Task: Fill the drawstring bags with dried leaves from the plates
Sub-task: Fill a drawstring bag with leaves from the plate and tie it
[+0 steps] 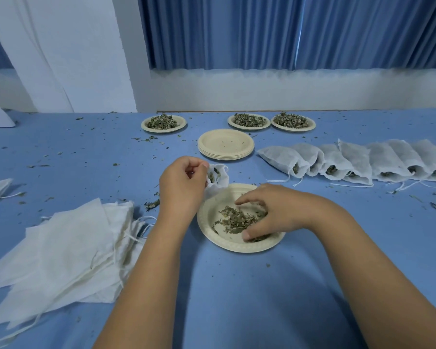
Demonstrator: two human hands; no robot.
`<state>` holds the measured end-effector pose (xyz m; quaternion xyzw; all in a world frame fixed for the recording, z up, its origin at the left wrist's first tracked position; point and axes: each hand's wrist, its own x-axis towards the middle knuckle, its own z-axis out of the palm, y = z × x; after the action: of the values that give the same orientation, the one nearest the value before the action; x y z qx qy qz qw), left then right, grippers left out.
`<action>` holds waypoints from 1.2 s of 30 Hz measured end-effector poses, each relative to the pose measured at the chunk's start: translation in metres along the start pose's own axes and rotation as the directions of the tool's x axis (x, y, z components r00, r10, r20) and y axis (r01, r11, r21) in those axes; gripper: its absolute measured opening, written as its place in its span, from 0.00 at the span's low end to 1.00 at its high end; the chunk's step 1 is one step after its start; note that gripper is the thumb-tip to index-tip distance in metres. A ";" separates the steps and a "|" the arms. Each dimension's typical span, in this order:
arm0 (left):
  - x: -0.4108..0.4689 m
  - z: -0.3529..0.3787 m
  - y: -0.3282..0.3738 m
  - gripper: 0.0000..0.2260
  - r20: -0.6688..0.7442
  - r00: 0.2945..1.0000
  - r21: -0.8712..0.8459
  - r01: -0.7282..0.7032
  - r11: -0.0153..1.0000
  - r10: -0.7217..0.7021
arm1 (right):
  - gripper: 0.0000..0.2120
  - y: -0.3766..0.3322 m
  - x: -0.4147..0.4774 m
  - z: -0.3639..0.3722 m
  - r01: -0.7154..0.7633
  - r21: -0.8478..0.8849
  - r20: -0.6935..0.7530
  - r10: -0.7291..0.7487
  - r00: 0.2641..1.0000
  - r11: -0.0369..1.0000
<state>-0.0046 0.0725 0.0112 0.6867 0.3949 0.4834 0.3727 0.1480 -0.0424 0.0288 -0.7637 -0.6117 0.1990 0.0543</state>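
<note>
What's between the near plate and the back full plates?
Head view: a stack of empty plates, and the open bag the left hand holds.

On the blue bench (237, 303), the left grip (184, 187) pinches the mouth of a small white bag (219, 178) at the far rim of a plate (237, 248), while the right grip (269, 210) curls its fingers round the dried leaves (233, 219) on that plate. A pile of empty bags (68, 248) lies to the left and a row of filled bags (358, 161) to the right. Beyond them sit a stack of empty plates (225, 144) and three plates of leaves (248, 128).
</note>
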 end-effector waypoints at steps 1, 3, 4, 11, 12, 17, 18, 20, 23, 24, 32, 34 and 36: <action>0.000 0.000 0.000 0.05 0.002 1.000 0.002 0.000 1.000 0.000 | 0.35 0.000 -0.001 0.001 -0.014 -0.023 0.034 0.015 0.999 1.000; -0.001 0.000 0.001 0.05 0.010 1.000 0.005 0.000 1.000 0.000 | 0.36 -0.003 0.002 0.006 -0.007 -0.038 0.041 0.009 0.999 0.999; -0.001 0.000 0.001 0.06 0.014 1.000 0.006 -0.001 1.000 0.001 | 0.35 -0.006 0.004 0.009 0.006 -0.031 0.005 -0.006 1.000 1.000; -0.001 -0.001 0.001 0.07 0.017 1.000 0.015 -0.005 1.000 0.005 | 0.27 -0.012 0.004 0.006 0.137 0.168 -0.196 -0.103 0.975 0.976; -0.001 -0.001 0.001 0.07 0.013 1.000 0.011 -0.003 1.000 0.003 | 0.31 -0.008 0.002 0.003 0.109 0.144 -0.165 -0.085 0.983 0.984; 0.001 -0.001 0.000 0.07 0.013 1.000 0.009 0.002 1.000 -0.002 | 0.38 -0.011 0.005 0.013 0.097 0.015 -0.013 -0.097 0.995 0.995; 0.000 -0.001 0.000 0.07 0.013 1.000 0.014 0.000 1.000 0.000 | 0.38 -0.013 0.009 0.018 0.129 0.016 -0.033 -0.129 0.991 0.992; 0.000 -0.001 0.000 0.08 0.011 1.000 0.017 -0.011 1.000 0.011 | 0.37 -0.016 0.013 0.022 0.179 0.042 -0.068 -0.176 0.982 0.983; -0.001 -0.001 0.001 0.09 0.013 1.000 0.012 -0.015 1.000 0.015 | 0.33 -0.016 0.014 0.023 0.221 0.054 -0.074 -0.217 0.973 0.974; -0.001 -0.001 0.001 0.08 0.013 1.000 0.012 -0.013 1.000 0.012 | 0.30 -0.016 0.014 0.024 0.245 0.052 -0.077 -0.241 0.968 0.968; -0.002 -0.001 0.001 0.08 0.016 1.000 0.008 -0.009 1.000 0.009 | 0.11 -0.027 0.018 0.035 0.336 0.036 -0.184 -0.325 0.928 0.941; -0.002 -0.002 0.001 0.08 0.013 1.000 0.008 -0.005 1.000 0.005 | 0.09 -0.029 0.020 0.036 0.327 0.041 -0.207 -0.312 0.927 0.944; -0.003 -0.002 0.002 0.08 0.011 1.000 0.012 -0.005 1.000 0.005 | 0.08 -0.029 0.019 0.035 0.315 0.050 -0.220 -0.297 0.929 0.948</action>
<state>-0.0066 0.0695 0.0127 0.6926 0.3938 0.4782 0.3696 0.1114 -0.0224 0.0014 -0.6725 -0.7053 0.1321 0.1811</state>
